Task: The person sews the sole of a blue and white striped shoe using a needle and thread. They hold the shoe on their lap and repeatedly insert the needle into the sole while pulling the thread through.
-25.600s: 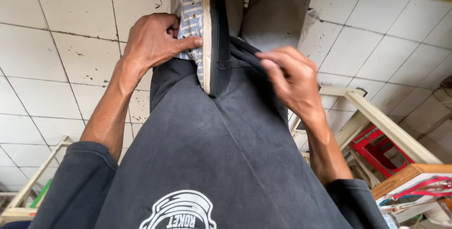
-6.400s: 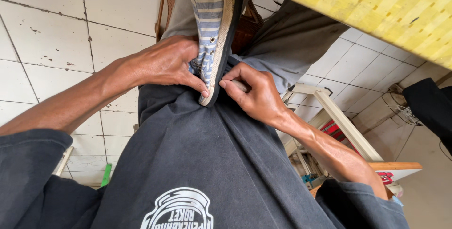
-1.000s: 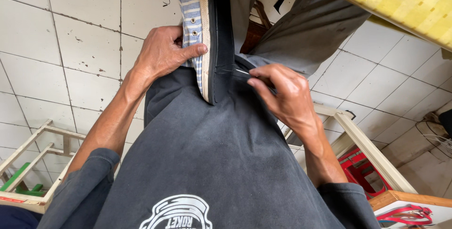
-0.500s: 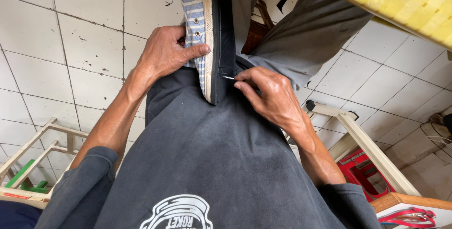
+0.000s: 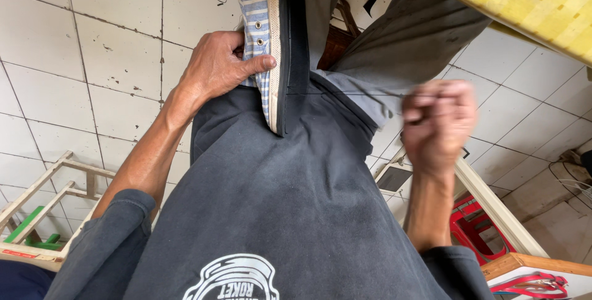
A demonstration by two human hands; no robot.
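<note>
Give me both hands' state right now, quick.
Left hand: closed around the blue-and-white striped canvas shoe with the dark rubber sole, holding it.
Right hand: clenched in a fist, blurred, away from the shoe; whether it holds anything cannot be told.

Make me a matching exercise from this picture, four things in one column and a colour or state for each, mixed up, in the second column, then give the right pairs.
Things:
1. shoe
2. left hand
3. right hand
4. table top

Colour or state:
A. closed in a fist, blurred, away from the shoe
B. yellow
C. blue and white stripes with a dark sole
D. gripping the striped side of the shoe

Pairs: 1-C, 2-D, 3-A, 4-B
</note>
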